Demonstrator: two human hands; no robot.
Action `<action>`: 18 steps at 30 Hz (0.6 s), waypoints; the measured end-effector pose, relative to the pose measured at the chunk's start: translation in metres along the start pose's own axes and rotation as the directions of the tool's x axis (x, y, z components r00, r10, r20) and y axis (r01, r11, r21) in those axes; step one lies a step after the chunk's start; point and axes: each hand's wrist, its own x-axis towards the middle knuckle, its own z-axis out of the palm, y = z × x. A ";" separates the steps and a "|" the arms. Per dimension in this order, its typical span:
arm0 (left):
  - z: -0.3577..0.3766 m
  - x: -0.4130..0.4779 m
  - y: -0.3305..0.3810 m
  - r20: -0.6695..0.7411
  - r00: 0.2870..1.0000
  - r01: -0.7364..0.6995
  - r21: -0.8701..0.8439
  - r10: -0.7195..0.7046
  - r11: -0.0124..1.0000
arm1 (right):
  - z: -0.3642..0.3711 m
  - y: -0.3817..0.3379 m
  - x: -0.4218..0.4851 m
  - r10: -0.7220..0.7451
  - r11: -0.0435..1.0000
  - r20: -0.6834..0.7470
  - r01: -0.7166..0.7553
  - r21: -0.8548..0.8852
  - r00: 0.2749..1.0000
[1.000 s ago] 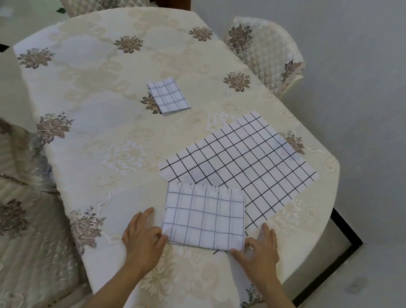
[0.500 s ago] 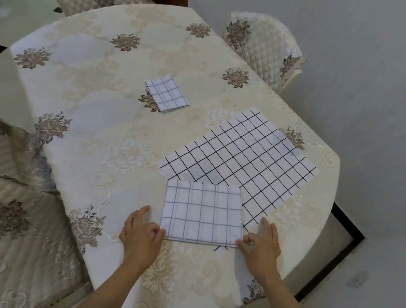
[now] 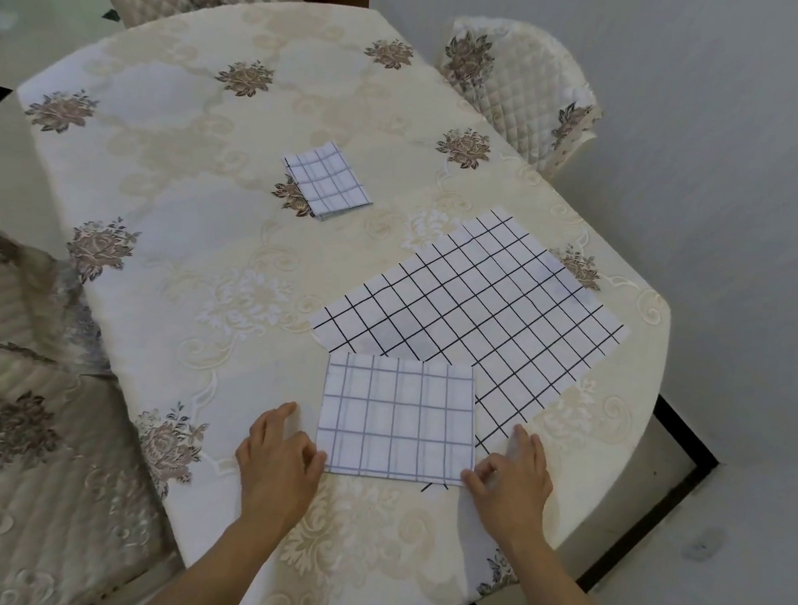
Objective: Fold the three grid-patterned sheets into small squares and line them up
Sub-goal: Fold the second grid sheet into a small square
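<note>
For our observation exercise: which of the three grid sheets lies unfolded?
The large black-lined sheet on the right; the other two are folded smaller, showing fainter grey lines.

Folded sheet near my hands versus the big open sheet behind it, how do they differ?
The folded sheet is the smaller one; the open sheet lies spread out flat. The folded sheet's lines are faint grey-blue, the open sheet's bold black. The folded sheet sits square to you and overlaps the near corner of the open sheet, which is turned diagonally. Both are white, gridded, on the table.
</note>
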 end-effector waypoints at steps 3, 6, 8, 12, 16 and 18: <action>-0.003 0.002 0.001 -0.024 1.000 0.004 0.017 -0.004 1.000 | -0.002 -0.004 0.001 -0.012 0.999 -0.095 0.015 0.034 0.995; -0.007 0.007 0.009 -0.078 0.996 -0.044 0.019 0.046 0.999 | 0.000 -0.011 0.006 -0.101 0.994 -0.138 0.104 0.016 0.985; -0.005 0.010 0.019 -0.080 0.989 -0.120 0.094 0.128 0.988 | 0.006 -0.018 0.010 -0.185 0.982 -0.097 0.180 -0.053 0.978; 0.005 0.016 0.042 -0.002 0.955 -0.285 0.270 0.297 0.920 | 0.021 -0.041 0.014 -0.312 0.933 -0.004 0.305 -0.193 0.950; 0.024 0.018 0.056 0.105 0.915 -0.400 0.359 0.389 0.843 | 0.037 -0.056 0.008 -0.370 0.887 0.014 0.358 -0.290 0.929; 0.030 0.017 0.055 0.161 0.895 -0.445 0.390 0.416 0.806 | 0.043 -0.053 0.005 -0.362 0.884 0.024 0.351 -0.310 0.932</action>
